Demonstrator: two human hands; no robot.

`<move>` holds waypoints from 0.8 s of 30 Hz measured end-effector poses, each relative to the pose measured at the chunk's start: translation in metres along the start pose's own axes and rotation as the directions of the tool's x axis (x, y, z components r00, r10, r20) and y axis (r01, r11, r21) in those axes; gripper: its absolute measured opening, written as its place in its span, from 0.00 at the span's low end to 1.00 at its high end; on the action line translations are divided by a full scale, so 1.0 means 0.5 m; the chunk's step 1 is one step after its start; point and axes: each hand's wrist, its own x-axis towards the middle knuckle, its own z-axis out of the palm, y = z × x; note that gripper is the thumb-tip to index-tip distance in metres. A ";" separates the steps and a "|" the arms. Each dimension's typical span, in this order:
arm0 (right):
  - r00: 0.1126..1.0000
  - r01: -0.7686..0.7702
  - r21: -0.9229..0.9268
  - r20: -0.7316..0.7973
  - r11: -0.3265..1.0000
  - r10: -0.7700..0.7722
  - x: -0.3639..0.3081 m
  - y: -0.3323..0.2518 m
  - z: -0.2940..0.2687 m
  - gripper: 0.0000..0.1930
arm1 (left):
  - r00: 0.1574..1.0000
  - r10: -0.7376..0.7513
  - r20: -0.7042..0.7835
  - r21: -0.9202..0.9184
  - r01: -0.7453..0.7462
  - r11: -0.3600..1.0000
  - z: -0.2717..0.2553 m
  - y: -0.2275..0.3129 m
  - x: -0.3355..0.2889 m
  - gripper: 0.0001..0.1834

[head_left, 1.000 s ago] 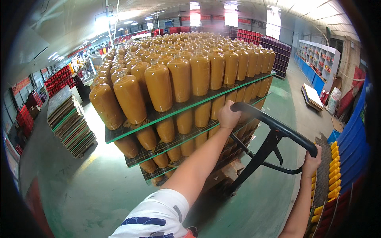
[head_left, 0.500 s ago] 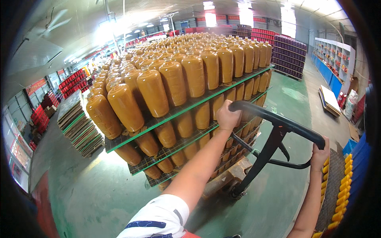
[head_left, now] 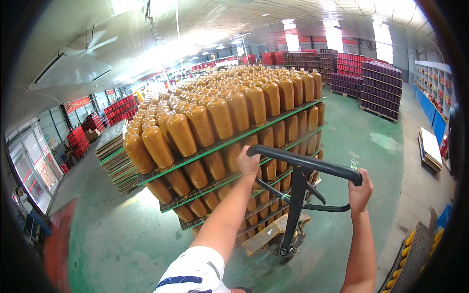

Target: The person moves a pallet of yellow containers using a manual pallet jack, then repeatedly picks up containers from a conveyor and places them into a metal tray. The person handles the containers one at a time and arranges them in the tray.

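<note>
Green warehouse floor (head_left: 366,141) lies open right of the bottle stack (head_left: 229,127); left hand (head_left: 248,163) and right hand (head_left: 360,190) grip the pallet-jack handle (head_left: 305,162).

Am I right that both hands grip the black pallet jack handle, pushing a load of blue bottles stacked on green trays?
Not quite: the head view shows the bottles are amber-brown, not blue. The left hand and right hand do grip the black pallet jack handle, and the trays are green.
</note>
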 end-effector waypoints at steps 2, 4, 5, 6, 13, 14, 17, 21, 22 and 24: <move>1.000 -0.007 0.029 0.006 1.000 0.007 0.010 0.015 0.022 0.16 | 1.000 -0.011 -0.009 0.027 0.012 1.000 0.002 -0.031 0.010 0.09; 1.000 -0.014 0.043 0.007 0.999 0.014 0.025 0.046 0.034 0.15 | 0.999 -0.011 -0.031 0.042 0.013 0.999 0.025 -0.014 0.011 0.09; 1.000 -0.020 0.054 0.007 0.998 0.019 0.031 0.060 0.045 0.15 | 0.997 0.053 -0.063 0.067 -0.049 0.997 0.032 -0.008 0.010 0.08; 1.000 -0.026 0.061 0.019 0.998 0.025 0.038 0.073 0.062 0.15 | 0.997 0.041 -0.058 0.060 -0.037 0.997 0.030 -0.001 0.012 0.08; 0.998 0.018 0.061 0.060 0.998 -0.022 0.113 0.159 0.146 0.14 | 0.994 0.007 -0.111 0.053 -0.001 0.999 0.043 0.023 0.018 0.12; 0.997 0.003 0.068 0.073 0.998 -0.008 0.119 0.180 0.163 0.14 | 0.993 -0.017 -0.114 0.025 0.020 1.000 0.047 0.023 0.019 0.12; 0.996 0.014 0.119 0.082 0.993 -0.024 0.140 0.233 0.211 0.14 | 0.993 -0.007 -0.115 0.052 0.013 0.999 0.052 0.014 0.019 0.12; 0.992 -0.018 0.180 0.126 0.983 -0.005 0.175 0.286 0.271 0.13 | 0.992 0.028 -0.127 0.104 -0.014 0.994 0.071 0.000 0.007 0.10; 0.992 -0.009 0.185 0.128 0.983 -0.015 0.189 0.301 0.280 0.13 | 0.991 -0.027 -0.128 0.059 0.035 0.998 0.076 -0.011 0.000 0.10; 0.989 0.007 0.190 0.141 0.982 -0.034 0.209 0.342 0.303 0.13 | 0.984 -0.135 -0.120 -0.025 0.133 0.991 0.095 -0.024 -0.018 0.10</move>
